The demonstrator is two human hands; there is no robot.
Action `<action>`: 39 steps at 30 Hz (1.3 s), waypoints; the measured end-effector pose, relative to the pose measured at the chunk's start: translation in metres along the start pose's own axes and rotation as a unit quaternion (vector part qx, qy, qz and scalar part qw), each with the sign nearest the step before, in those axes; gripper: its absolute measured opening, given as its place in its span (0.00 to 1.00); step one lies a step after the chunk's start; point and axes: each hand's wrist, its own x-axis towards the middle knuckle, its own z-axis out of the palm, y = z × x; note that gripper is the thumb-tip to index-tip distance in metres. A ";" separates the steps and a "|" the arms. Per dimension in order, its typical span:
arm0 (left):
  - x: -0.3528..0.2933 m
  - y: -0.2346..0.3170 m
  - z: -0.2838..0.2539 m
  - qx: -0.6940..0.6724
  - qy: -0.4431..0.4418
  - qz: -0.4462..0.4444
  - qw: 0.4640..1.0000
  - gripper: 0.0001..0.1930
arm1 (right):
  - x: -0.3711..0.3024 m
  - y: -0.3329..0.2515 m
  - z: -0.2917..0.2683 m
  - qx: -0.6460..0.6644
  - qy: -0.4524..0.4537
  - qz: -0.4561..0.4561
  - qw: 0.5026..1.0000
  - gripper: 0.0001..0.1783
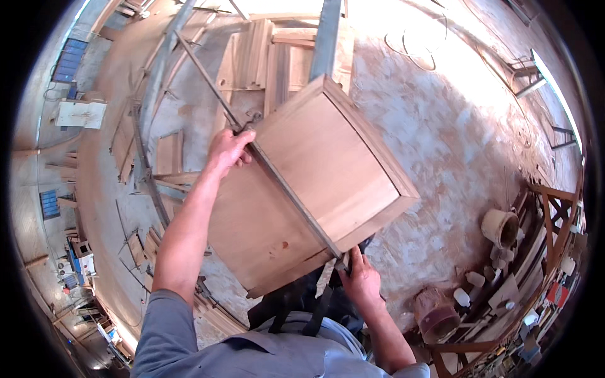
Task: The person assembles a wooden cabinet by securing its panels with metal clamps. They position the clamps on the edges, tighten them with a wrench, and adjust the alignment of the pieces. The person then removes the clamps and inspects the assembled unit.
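A framed wooden panel [340, 173], like a cabinet door, lies tilted in front of me. Across its face runs a long metal bar clamp [293, 196], reaching past the panel at the far left. My left hand [230, 151] is closed around the bar near the panel's far left edge, beside a small metal clamp part [253, 118]. At the near edge, my right hand [362, 278] grips the clamp's near end, thumb up; its fingertips are partly hidden. A plain wooden board [246, 220] extends to the left under the bar.
Stacked wooden pieces [252, 57] lie beyond the panel, beside a metal beam [326, 38]. A bucket [500, 228] and a round container [436, 315] stand at right by a cluttered wooden rack [554, 220]. A loose cable [413, 53] lies on the far floor.
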 end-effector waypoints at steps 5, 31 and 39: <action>0.006 -0.011 -0.001 0.030 0.010 0.041 0.999 0.22 | -0.041 -0.005 -0.028 -0.021 0.091 -0.105 0.990 0.35; 0.006 -0.007 0.006 0.021 0.020 0.010 1.000 0.22 | -0.059 0.066 0.042 0.489 0.017 0.173 0.855 0.15; 0.004 -0.006 0.010 0.023 0.027 0.017 0.999 0.21 | -0.051 0.066 0.006 0.602 -0.084 0.322 0.726 0.19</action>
